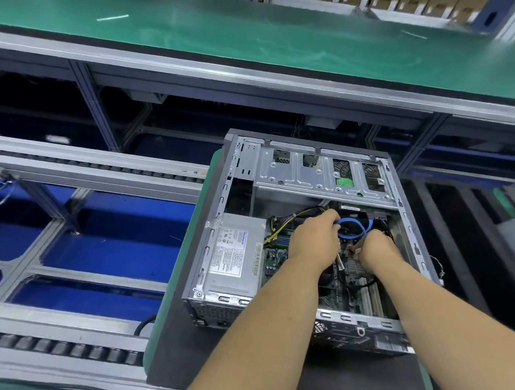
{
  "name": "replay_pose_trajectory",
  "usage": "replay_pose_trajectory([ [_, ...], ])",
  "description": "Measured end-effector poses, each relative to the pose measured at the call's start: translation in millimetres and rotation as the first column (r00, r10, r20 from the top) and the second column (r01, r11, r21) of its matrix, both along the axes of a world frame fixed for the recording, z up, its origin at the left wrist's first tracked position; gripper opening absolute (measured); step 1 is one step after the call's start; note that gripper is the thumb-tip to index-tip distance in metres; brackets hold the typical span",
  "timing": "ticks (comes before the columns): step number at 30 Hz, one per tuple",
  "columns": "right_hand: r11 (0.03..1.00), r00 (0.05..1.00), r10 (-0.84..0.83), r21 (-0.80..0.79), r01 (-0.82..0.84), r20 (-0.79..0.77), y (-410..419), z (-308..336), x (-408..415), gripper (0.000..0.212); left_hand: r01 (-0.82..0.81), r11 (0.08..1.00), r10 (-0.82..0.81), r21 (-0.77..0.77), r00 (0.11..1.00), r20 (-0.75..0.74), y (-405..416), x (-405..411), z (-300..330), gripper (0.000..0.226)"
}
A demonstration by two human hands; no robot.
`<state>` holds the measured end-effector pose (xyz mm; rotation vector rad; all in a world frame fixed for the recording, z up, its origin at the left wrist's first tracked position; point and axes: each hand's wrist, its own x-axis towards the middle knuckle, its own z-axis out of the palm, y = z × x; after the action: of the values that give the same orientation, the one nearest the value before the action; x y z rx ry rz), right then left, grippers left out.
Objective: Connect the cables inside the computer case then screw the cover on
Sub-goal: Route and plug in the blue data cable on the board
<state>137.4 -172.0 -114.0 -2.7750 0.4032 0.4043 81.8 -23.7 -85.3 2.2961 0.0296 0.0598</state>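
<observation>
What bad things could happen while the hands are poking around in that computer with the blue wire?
1. The blue cable loops tightly between the left hand and right hand; a hard tug might kink it or hurt its plug.
2. The computer case has bare metal edges beside both forearms, which could scratch.
</observation>
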Motion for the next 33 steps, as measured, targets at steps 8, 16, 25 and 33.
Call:
replay_pose_trajectory([
  [8,0.99,0.993,0.12,-0.071,-0.121,-0.02,-4.1,9.0,-8.5,0.02,0.003,1.0,-0.003,0.013,1.0,0.0,-1.5,1.0,-2.5,0.013],
  [16,0.979,0.987,0.159,-0.129,-0.155,0.019,-5.5,7.9,-10.7,0.016,-0.012,1.0,0.012,0.008,1.0,0.028,-0.4,-2.4,0.1,0.012],
  [25,0.988,0.989,0.147,-0.041,-0.147,0.001,-4.1,1.4,-5.5,0.014,-0.015,1.0,0.015,-0.008,0.999,0.039,-2.4,1.0,-1.9,0.013],
  [33,0.991,0.992,0.129,-0.02,-0.129,-0.004,-4.3,-2.4,-3.7,0.017,-0.018,1.0,0.018,-0.008,0.999,0.028,-3.6,1.5,-1.1,0.014],
])
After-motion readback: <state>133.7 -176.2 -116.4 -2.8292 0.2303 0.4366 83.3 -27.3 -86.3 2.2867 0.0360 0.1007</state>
